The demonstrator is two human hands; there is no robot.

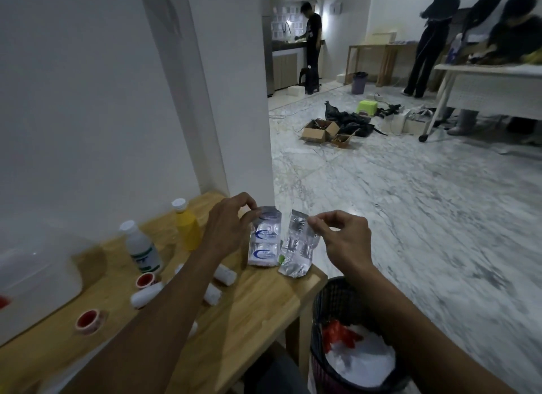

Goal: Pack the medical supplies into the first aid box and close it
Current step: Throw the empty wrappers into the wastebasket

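My left hand (227, 226) pinches the top corner of a clear packet with blue print (264, 242), held upright above the wooden table's (264, 299) far right corner. My right hand (344, 241) pinches a second, silvery clear packet (299, 247) that hangs beside the first. On the table stand a white bottle (140, 247) and a yellow bottle (186, 225). Several white bandage rolls (224, 274) and two red-cored tape rolls (88, 321) lie around my left forearm. The translucent first aid box (35, 273) sits at the left edge, blurred.
A black mesh waste bin (328, 311) holding white and red scraps stands right of the table, under my right arm. A white wall and pillar (234, 100) rise behind the table. Across the marble floor are cardboard boxes (319, 131), other tables and several people.
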